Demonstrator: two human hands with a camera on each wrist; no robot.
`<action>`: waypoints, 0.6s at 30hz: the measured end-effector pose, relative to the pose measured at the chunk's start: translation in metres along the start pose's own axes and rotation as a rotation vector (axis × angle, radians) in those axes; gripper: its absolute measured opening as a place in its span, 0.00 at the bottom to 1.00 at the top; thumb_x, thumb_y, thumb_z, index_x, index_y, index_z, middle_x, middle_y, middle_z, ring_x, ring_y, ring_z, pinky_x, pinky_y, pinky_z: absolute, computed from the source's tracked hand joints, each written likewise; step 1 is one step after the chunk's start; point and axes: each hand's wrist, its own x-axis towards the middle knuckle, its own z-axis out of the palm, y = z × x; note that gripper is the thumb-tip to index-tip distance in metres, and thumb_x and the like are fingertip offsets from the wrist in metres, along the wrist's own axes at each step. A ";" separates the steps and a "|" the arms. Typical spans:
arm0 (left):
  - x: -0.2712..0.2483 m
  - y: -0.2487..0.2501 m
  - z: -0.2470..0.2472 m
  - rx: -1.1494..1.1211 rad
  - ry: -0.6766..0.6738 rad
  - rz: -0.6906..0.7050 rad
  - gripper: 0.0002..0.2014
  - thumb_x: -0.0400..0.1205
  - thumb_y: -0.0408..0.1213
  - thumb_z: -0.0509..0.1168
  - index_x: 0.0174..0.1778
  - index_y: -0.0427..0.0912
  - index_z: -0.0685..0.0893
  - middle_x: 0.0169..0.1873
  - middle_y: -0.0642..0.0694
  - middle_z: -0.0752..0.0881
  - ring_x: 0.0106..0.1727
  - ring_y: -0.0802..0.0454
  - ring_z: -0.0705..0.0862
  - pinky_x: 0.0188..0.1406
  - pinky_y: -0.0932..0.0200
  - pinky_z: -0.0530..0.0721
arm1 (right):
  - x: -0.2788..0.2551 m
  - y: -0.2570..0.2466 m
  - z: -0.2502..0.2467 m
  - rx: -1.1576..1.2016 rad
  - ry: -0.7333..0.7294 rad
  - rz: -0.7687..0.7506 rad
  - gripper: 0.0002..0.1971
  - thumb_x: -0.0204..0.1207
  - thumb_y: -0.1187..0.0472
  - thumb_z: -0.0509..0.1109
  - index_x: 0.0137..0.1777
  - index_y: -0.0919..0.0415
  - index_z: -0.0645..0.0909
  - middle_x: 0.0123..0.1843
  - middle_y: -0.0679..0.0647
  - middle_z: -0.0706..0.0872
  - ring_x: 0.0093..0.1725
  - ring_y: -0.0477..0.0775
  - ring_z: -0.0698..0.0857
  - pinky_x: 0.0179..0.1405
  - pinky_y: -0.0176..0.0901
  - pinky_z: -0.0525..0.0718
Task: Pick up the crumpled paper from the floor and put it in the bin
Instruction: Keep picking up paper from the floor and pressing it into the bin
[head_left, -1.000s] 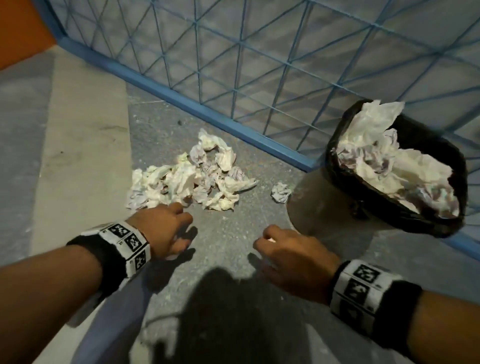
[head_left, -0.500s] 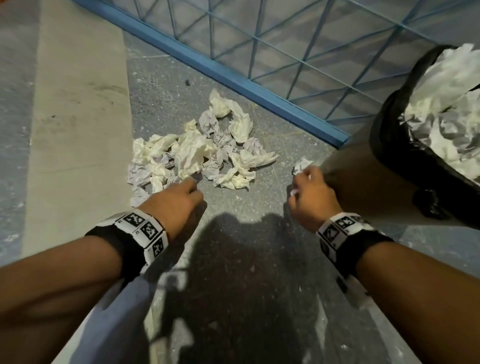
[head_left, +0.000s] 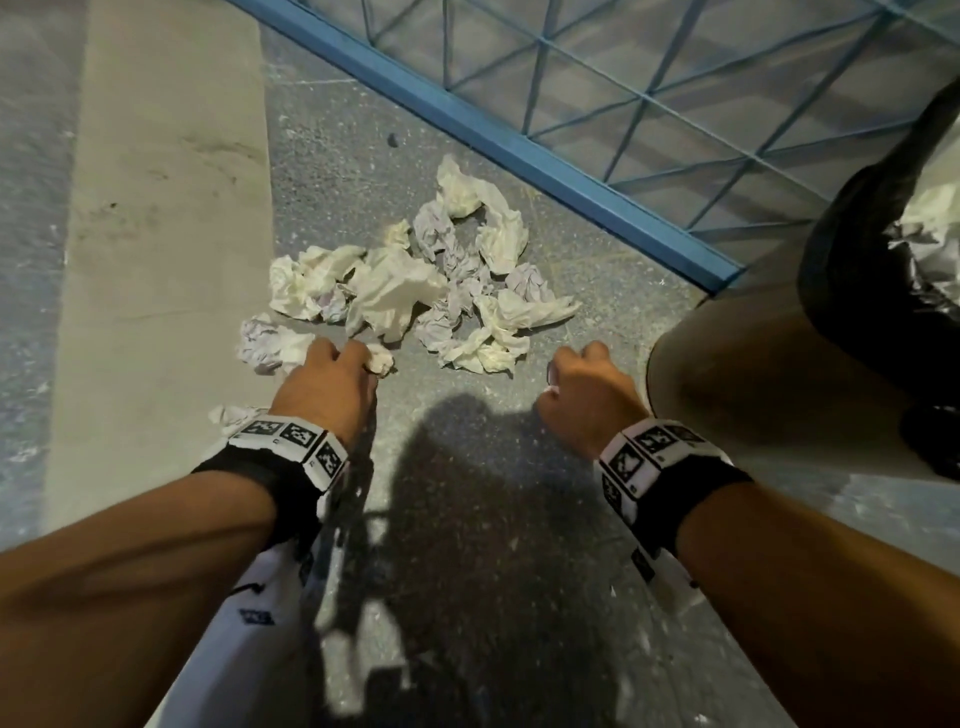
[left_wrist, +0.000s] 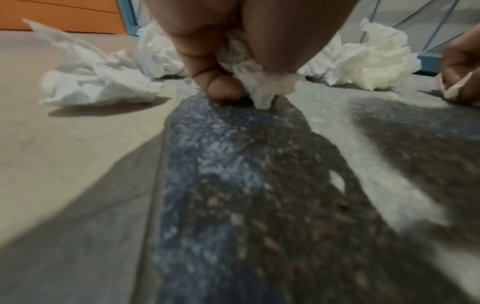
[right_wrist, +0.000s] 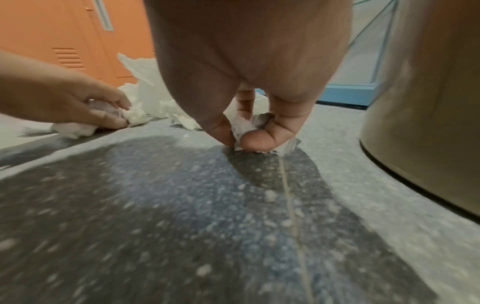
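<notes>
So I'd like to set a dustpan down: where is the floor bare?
Bare speckled floor lies between the left hand and right hand, and on toward the person. Crowded: the paper pile ahead; the bin blocks the right.

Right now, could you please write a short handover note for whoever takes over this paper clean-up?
Left hand: low at the floor, pinching a small crumpled piece at the near edge of the pile.
Right hand: low at the floor, pinching a separate scrap beside the bin's base.
Paper pile: on the floor by the blue frame.
Bin: to the right, black-lined, already holding crumpled paper.
Done: some paper binned.
Left: lift both pieces, drop them in, then clear the pile.
</notes>
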 end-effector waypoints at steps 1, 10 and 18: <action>0.000 0.001 0.002 0.000 -0.010 0.023 0.15 0.84 0.44 0.57 0.63 0.39 0.74 0.55 0.34 0.75 0.48 0.32 0.80 0.42 0.49 0.76 | -0.004 -0.004 0.002 0.011 -0.007 -0.043 0.12 0.75 0.57 0.65 0.57 0.59 0.75 0.57 0.60 0.74 0.50 0.65 0.83 0.44 0.51 0.84; -0.013 0.028 -0.020 0.048 -0.138 0.298 0.13 0.84 0.45 0.53 0.57 0.43 0.76 0.51 0.43 0.77 0.52 0.44 0.79 0.45 0.58 0.72 | -0.048 -0.032 -0.024 0.065 -0.207 -0.201 0.08 0.74 0.52 0.66 0.43 0.51 0.68 0.49 0.53 0.72 0.49 0.60 0.80 0.47 0.50 0.81; -0.029 0.103 -0.123 0.117 0.160 0.786 0.13 0.81 0.46 0.58 0.52 0.41 0.79 0.46 0.40 0.79 0.45 0.38 0.82 0.42 0.50 0.80 | -0.141 -0.026 -0.159 0.119 -0.085 -0.393 0.06 0.73 0.49 0.66 0.42 0.46 0.71 0.47 0.44 0.73 0.43 0.44 0.76 0.41 0.41 0.80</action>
